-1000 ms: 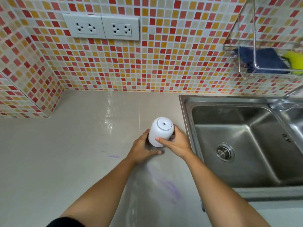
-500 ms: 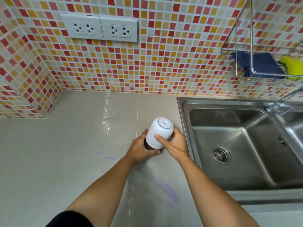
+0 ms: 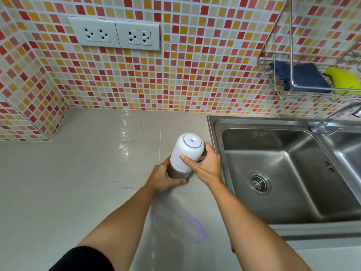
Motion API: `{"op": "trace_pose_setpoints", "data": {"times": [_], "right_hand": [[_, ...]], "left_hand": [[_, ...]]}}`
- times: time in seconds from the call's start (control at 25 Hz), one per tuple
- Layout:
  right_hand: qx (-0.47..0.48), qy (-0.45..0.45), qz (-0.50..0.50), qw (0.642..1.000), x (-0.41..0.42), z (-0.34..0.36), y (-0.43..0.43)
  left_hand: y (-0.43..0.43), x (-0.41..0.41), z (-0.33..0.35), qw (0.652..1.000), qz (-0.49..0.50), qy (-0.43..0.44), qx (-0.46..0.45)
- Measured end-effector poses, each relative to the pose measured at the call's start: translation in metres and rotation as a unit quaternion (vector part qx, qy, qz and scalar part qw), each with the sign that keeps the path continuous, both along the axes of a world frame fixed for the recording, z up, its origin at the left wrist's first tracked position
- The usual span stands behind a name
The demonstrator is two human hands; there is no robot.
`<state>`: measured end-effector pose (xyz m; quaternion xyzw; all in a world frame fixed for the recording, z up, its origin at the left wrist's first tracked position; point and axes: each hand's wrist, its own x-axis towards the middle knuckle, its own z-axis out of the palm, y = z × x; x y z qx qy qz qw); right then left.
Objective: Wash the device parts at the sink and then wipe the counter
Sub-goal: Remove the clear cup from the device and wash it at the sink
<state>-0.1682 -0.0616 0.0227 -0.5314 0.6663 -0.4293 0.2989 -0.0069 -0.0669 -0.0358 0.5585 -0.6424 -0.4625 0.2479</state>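
we see the device (image 3: pixel 187 153) just left of the sink (image 3: pixel 214 122), over the table (image 3: pixel 78 192) and tilted a little toward the sink's left rim. we cannot tell whether its base touches the table. it has a white upper shell (image 3: pixel 190 147) with a round cap and a small hole on top, and a darker lower part (image 3: pixel 176 174).

the left hand (image 3: pixel 163 179) grips the darker lower part from the side away from the sink. its fingers (image 3: pixel 180 180) are curled close round the base. the right hand (image 3: pixel 205 165) grips the white upper shell from the sink side, with the thumb pressed across the front. the other fingers wrap behind the shell, mostly hidden from us.

left of the sink and nearer to us than the device, a purple smear (image 3: pixel 195 227) lies on the table. a smaller purple mark (image 3: pixel 128 188) sits further left of the sink.

in the sink we see the drain (image 3: pixel 259 182), and the tap (image 3: pixel 332 118) stands at the back rim. above the sink a wire rack (image 3: pixel 291 36) hangs on the tiled wall (image 3: pixel 195 65), holding a blue cloth (image 3: pixel 302 77) and a yellow sponge (image 3: pixel 343 81) side by side. high on the wall, well left of the sink, are two sockets (image 3: pixel 115 33).
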Motion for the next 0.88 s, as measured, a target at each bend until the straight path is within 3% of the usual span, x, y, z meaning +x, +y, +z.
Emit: {"op": "trace_pose_setpoints", "data": {"times": [0.12, 0.2, 0.36, 0.48, 0.68, 0.76, 0.88], "right_hand": [[-0.016, -0.054, -0.008, 0.998, -0.004, 0.011, -0.002], [-0.033, -0.158, -0.016, 0.987, -0.010, 0.017, -0.003], [-0.031, -0.415, -0.074, 0.906, -0.033, 0.003, 0.000], [0.021, -0.532, -0.140, 0.835, -0.045, -0.020, 0.012], [0.047, -0.541, -0.145, 0.827, -0.027, -0.044, 0.017], [0.049, -0.512, -0.112, 0.850, -0.017, -0.047, 0.013], [0.067, -0.395, -0.062, 0.914, -0.007, -0.049, 0.009]], "left_hand": [[0.001, 0.001, 0.000, 1.000, 0.002, 0.002, -0.001], [0.002, 0.001, 0.001, 1.000, 0.006, 0.014, 0.006], [0.004, 0.002, 0.002, 0.998, 0.039, 0.046, 0.023], [0.003, 0.008, 0.005, 0.996, 0.073, 0.052, 0.026], [-0.005, 0.021, 0.018, 0.989, 0.121, 0.081, 0.023], [-0.008, 0.025, 0.023, 0.987, 0.132, 0.092, 0.017], [-0.014, 0.032, 0.028, 0.983, 0.152, 0.104, -0.003]]}}
